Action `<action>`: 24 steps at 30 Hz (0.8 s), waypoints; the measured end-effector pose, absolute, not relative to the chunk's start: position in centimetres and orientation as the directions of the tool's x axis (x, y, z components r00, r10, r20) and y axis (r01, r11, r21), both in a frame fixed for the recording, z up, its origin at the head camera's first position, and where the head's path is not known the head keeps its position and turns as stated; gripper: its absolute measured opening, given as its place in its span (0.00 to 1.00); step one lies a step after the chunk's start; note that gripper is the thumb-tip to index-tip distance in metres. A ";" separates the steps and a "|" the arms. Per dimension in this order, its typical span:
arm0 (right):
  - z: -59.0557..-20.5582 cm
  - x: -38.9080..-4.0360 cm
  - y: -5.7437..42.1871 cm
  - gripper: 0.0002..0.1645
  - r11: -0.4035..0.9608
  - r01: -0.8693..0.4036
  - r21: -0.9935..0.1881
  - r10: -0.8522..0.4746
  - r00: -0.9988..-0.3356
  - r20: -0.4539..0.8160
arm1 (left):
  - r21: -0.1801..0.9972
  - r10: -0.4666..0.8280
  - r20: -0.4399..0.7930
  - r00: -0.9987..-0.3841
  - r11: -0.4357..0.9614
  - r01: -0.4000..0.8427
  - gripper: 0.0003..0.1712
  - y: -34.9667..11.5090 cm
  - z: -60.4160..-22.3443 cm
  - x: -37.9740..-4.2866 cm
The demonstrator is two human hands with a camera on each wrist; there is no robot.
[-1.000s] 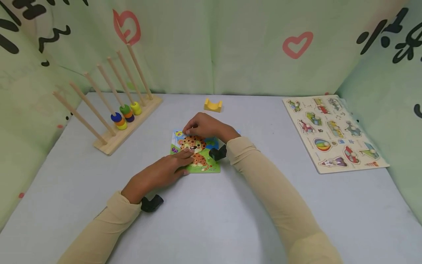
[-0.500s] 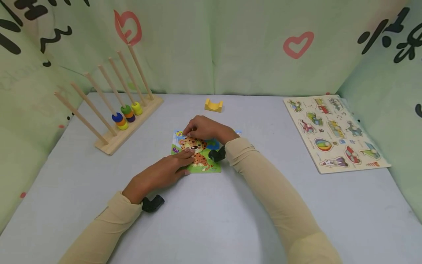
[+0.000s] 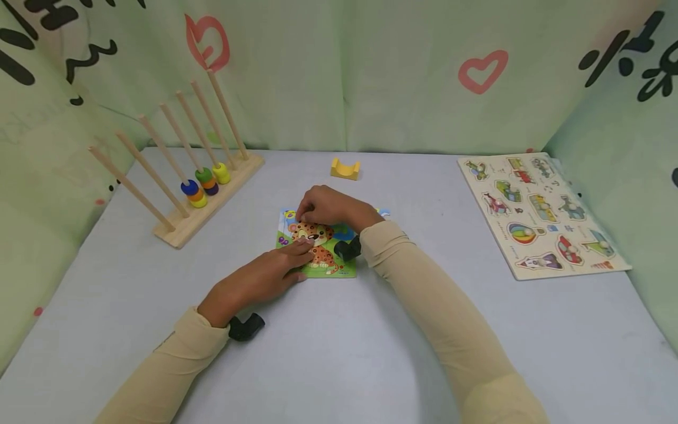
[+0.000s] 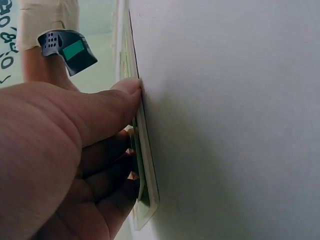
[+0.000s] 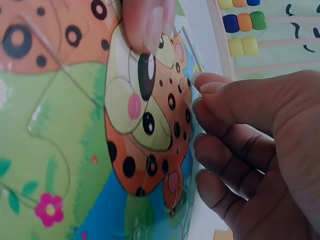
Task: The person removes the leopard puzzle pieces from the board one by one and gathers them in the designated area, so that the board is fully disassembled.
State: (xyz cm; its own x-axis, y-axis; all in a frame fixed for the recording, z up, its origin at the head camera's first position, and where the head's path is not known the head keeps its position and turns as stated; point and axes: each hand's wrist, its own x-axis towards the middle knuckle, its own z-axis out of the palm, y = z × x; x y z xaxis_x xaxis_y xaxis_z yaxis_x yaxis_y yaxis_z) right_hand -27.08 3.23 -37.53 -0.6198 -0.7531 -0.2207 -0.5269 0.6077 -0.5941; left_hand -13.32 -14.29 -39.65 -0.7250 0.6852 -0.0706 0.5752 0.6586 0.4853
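Outstretched left hand (image 3: 255, 278) and curled right hand (image 3: 335, 206) touch the leopard puzzle (image 3: 331, 271).

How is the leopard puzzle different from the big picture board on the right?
The leopard puzzle is small; the picture board is much larger. The puzzle shows one big spotted animal on green and blue, while the board has many little pictures on a pale background. Both have colourful pictures and are on the table.

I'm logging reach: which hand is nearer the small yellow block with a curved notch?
Right. The right hand is just in front of the block, over the far part of the colourful flat leopard puzzle; the left hand touches the puzzle's near-left part, farther away.
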 end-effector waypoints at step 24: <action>-37.5 -26.9 2.9 0.12 0.638 -0.511 -0.575 -0.728 -0.643 -0.236 | 0.484 0.683 -0.065 -0.727 0.659 0.576 0.30 -14.3 -39.6 -13.2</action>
